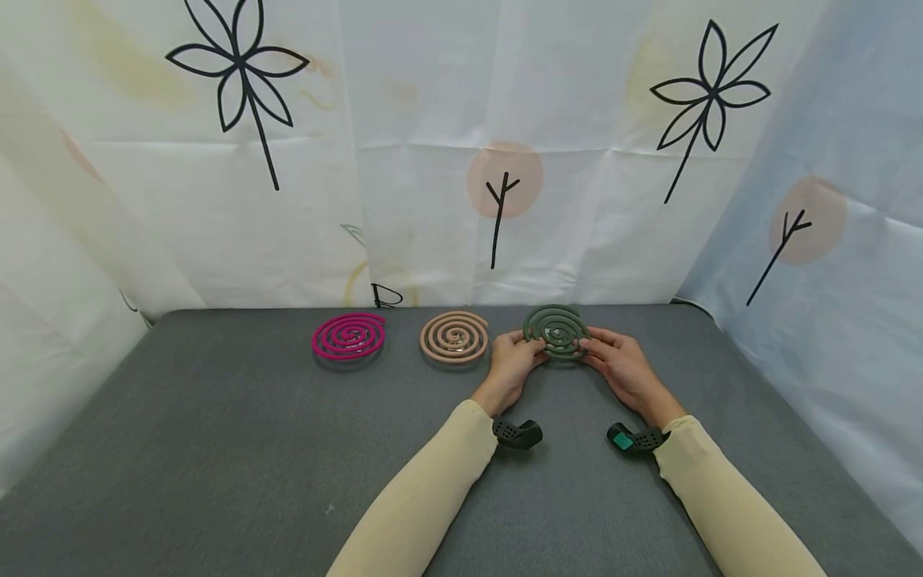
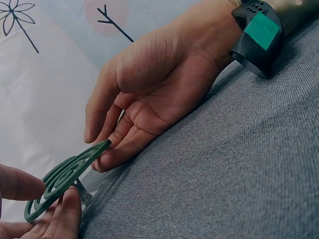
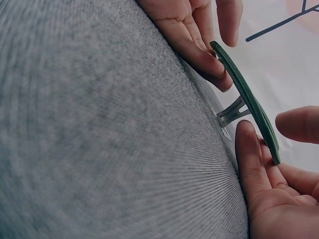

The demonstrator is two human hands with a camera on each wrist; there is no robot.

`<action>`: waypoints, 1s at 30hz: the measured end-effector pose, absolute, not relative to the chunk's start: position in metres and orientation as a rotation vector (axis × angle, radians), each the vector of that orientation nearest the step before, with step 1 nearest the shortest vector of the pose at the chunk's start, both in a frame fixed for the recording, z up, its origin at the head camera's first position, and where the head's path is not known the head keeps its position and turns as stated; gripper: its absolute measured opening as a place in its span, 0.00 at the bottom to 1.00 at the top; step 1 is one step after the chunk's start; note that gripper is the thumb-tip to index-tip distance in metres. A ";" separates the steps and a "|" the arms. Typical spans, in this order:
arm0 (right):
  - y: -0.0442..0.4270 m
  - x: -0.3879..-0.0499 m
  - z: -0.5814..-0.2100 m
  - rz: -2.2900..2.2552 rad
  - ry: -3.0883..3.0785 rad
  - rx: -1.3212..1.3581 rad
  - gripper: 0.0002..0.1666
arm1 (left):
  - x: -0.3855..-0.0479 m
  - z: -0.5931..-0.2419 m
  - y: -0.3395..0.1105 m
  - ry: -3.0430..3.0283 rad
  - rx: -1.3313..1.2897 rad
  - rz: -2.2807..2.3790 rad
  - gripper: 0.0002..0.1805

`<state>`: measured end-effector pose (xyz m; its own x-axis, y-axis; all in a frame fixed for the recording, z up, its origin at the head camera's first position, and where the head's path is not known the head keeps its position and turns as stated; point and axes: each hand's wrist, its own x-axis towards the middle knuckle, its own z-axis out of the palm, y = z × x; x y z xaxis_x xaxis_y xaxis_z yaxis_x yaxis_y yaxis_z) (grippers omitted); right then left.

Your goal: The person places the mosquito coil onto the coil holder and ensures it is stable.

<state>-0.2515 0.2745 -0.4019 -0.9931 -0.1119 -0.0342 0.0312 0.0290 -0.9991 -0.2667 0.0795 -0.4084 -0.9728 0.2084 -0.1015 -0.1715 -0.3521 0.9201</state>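
Note:
A green mosquito coil (image 1: 556,324) sits on a small metal stand (image 3: 230,112) at the back of the grey table. My left hand (image 1: 513,366) holds its left edge, thumb over the top and fingers underneath. On the opposite edge is my right hand (image 1: 623,368), its thumb above the rim and its fingers below. From the left wrist view, the coil looks tilted, with the stand's foot down at the cloth.
A tan mosquito coil (image 1: 454,336) and a magenta mosquito coil (image 1: 349,336) are in a row to the left. The grey table (image 1: 238,449) ends at a patterned white curtain (image 1: 425,96) behind. A black band (image 1: 516,433) is on the left wrist.

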 end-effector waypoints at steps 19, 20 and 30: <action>0.275 -0.252 -0.401 -2.086 2.202 -0.065 0.37 | -0.266 -0.409 0.079 1.668 0.038 2.399 0.23; 0.275 -0.252 -0.401 -2.086 2.201 -0.063 0.37 | -0.266 -0.409 0.079 1.667 0.039 2.399 0.22; 0.273 -0.252 -0.399 -2.063 2.211 -0.029 0.37 | -0.267 -0.408 0.079 1.688 0.022 2.380 0.21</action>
<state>-0.2522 0.2728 -0.3991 -0.9929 -0.0940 -0.0725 0.0658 0.0726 -0.9952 -0.2667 0.0794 -0.4084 -0.9750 0.1892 -0.1163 -0.1723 -0.3143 0.9336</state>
